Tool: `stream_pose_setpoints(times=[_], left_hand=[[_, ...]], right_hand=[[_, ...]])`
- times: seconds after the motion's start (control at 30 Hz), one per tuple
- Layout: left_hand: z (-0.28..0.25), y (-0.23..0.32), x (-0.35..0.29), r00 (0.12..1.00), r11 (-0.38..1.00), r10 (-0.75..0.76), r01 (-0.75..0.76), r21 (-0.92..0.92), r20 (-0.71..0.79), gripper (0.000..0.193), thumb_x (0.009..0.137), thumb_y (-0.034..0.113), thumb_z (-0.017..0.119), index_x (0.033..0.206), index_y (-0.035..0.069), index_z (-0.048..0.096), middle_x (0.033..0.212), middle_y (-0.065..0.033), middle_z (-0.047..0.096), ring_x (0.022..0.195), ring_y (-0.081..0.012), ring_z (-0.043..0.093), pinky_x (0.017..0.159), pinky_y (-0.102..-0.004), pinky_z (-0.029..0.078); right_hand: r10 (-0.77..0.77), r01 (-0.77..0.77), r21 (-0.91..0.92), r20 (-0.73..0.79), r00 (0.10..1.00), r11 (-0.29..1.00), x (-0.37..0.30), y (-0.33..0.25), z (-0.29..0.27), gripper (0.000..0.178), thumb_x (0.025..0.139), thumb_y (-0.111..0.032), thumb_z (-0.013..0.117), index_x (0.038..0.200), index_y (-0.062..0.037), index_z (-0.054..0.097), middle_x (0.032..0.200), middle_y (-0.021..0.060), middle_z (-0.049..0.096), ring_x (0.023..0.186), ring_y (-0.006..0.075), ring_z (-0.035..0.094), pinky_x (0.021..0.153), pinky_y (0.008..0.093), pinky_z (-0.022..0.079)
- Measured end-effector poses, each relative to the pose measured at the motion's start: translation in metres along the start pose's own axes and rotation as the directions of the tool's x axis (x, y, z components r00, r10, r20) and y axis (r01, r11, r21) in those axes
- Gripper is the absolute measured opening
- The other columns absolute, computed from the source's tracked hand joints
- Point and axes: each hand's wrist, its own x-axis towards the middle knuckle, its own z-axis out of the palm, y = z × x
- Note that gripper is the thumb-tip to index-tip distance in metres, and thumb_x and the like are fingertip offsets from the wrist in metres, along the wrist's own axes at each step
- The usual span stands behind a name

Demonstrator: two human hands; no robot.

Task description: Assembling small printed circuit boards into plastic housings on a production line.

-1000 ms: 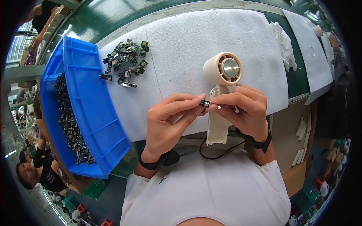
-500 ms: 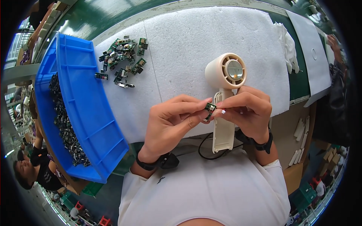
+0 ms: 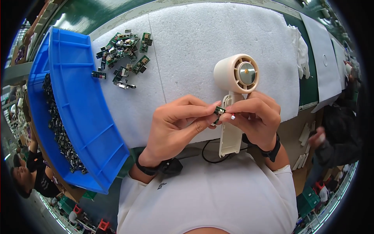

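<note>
Between the thumb and fingers of my left hand (image 3: 173, 126) is a small green circuit board (image 3: 220, 110), tilted. My right hand (image 3: 259, 115) pinches close against the board's right edge. A small white plug (image 3: 233, 116) on a short red wire sticks out at its fingertips; what else those fingers grip is hidden. Just beneath my hands lies a cream handheld fan (image 3: 224, 74), its round head away from me. Its hollow handle shell (image 3: 230, 139) lies open toward me, partly covered by my right hand.
Several loose circuit boards (image 3: 126, 50) lie on the white foam sheet (image 3: 187, 43), far left. A blue bin (image 3: 80, 101) with many small dark parts stands at left. White gloves (image 3: 302, 54) rest at far right. Another person's hand (image 3: 317, 137) shows at the right edge.
Both my hands keep their pinch on the board and wire, barely shifting. The view has moved slightly. At the right, the other person's hand and arm have come nearer.
</note>
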Motion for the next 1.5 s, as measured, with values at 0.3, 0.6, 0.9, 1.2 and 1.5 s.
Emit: stream_pose_setpoints(times=[0.3, 0.6, 0.9, 1.2, 1.5], left_hand=[[0.002, 0.004, 0.002, 0.999, 0.999, -0.035, 0.035, 0.021, -0.020, 0.028, 0.096, -0.007, 0.064, 0.123, -0.004, 0.068, 0.114, -0.0146, 0.069, 0.099, -0.0197, 0.070, 0.086, -0.0319, 0.061], [0.004, 0.003, 0.002, 0.999, 1.000, -0.007, 0.007, -0.007, -0.042, 0.030, 0.097, -0.008, 0.062, 0.127, -0.007, 0.064, 0.116, -0.0148, 0.071, 0.103, -0.0199, 0.071, 0.092, -0.0323, 0.060], [0.009, 0.000, -0.003, 0.995, 0.989, 0.075, -0.065, 0.130, -0.073, 0.032, 0.095, -0.011, 0.061, 0.126, -0.004, 0.067, 0.116, -0.0145, 0.069, 0.104, -0.0190, 0.070, 0.093, -0.0303, 0.058], [0.011, -0.001, -0.004, 0.992, 0.980, 0.097, -0.082, 0.180, -0.076, 0.037, 0.093, -0.015, 0.060, 0.126, -0.002, 0.068, 0.116, -0.0141, 0.066, 0.104, -0.0194, 0.069, 0.094, -0.0300, 0.058], [0.013, -0.004, -0.005, 0.982, 0.951, 0.170, -0.143, 0.274, -0.078, 0.033, 0.093, -0.015, 0.061, 0.124, -0.004, 0.068, 0.118, -0.0157, 0.067, 0.103, -0.0211, 0.070, 0.091, -0.0324, 0.060]], right_hand=[[0.206, -0.202, 0.215, 0.001, 0.978, 0.956, -0.001, -0.004, -0.003, 0.023, 0.079, -0.002, 0.084, 0.099, -0.0085, 0.076, 0.078, -0.0005, 0.067, 0.060, 0.0036, 0.055, 0.049, 0.0210, 0.040], [0.086, -0.078, 0.119, -0.063, 0.994, 0.990, 0.000, -0.006, -0.005, 0.020, 0.082, 0.000, 0.079, 0.100, -0.0087, 0.079, 0.085, 0.0008, 0.067, 0.059, 0.0032, 0.053, 0.047, 0.0197, 0.038], [0.229, -0.230, 0.027, 0.048, 0.972, 0.973, 0.001, -0.022, -0.014, 0.012, 0.085, -0.004, 0.076, 0.097, -0.0057, 0.078, 0.076, 0.0006, 0.064, 0.058, 0.0040, 0.051, 0.048, 0.0218, 0.037], [0.363, -0.407, 0.126, 0.271, 0.892, 0.905, 0.009, -0.028, -0.025, 0.008, 0.079, -0.002, 0.078, 0.087, -0.0036, 0.076, 0.068, -0.0006, 0.058, 0.056, 0.0051, 0.048, 0.050, 0.0233, 0.034], [0.169, -0.163, -0.163, 0.021, 0.985, 0.973, 0.004, -0.028, -0.009, 0.012, 0.077, 0.001, 0.079, 0.086, -0.0056, 0.075, 0.069, -0.0003, 0.058, 0.054, 0.0062, 0.049, 0.047, 0.0230, 0.036]])
